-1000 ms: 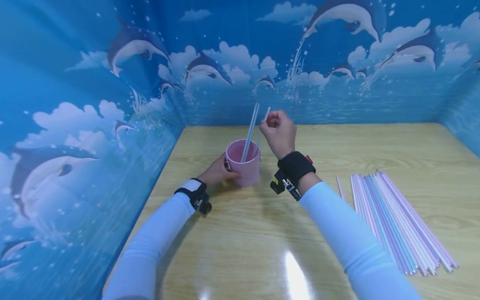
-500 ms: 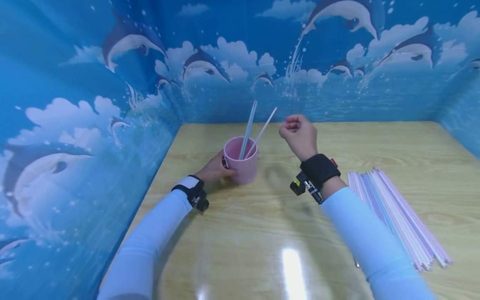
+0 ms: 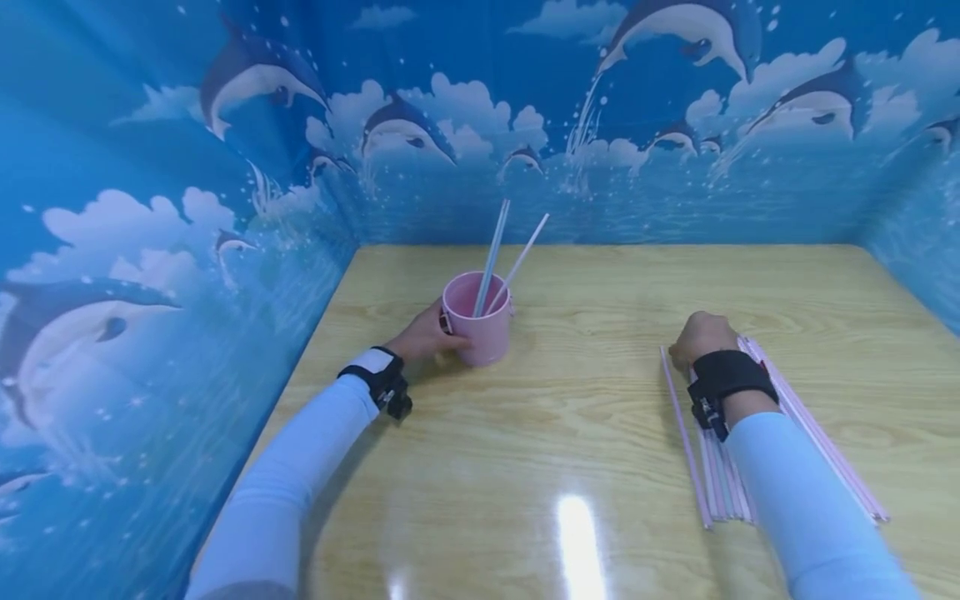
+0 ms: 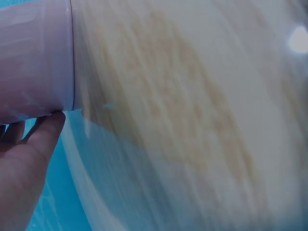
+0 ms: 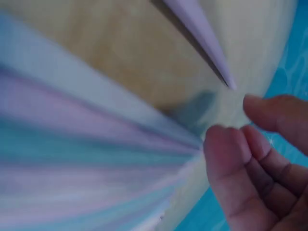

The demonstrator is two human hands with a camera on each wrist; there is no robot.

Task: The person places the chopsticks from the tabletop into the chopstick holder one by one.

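Note:
My left hand (image 3: 426, 335) grips a pink bucket (image 3: 486, 340) from its left side, with the thumb (image 4: 45, 137) along the lower wall in the left wrist view. Two pale-blue thin sticks (image 3: 492, 258) and one pale-pink stick (image 3: 529, 247) lean inside the bucket. At the far end of a spread of pastel sticks (image 3: 825, 437), my right hand (image 3: 703, 337) hovers or rests; contact is unclear. The right wrist view shows its thumb and fingers (image 5: 224, 163) apart and bent, holding nothing. A lone lilac stick (image 3: 685, 442) lies left of the spread.
A wooden table (image 3: 585, 400) lies under everything. Blue dolphin-print curtains (image 3: 450, 183) stand along its back and left sides, and another borders the right. My right forearm (image 3: 810, 492) covers part of the stick spread.
The pale-pink stick has left my right hand and now leans in the bucket. That hand has moved right and down to the stick spread. The left hand keeps its grip on the bucket.

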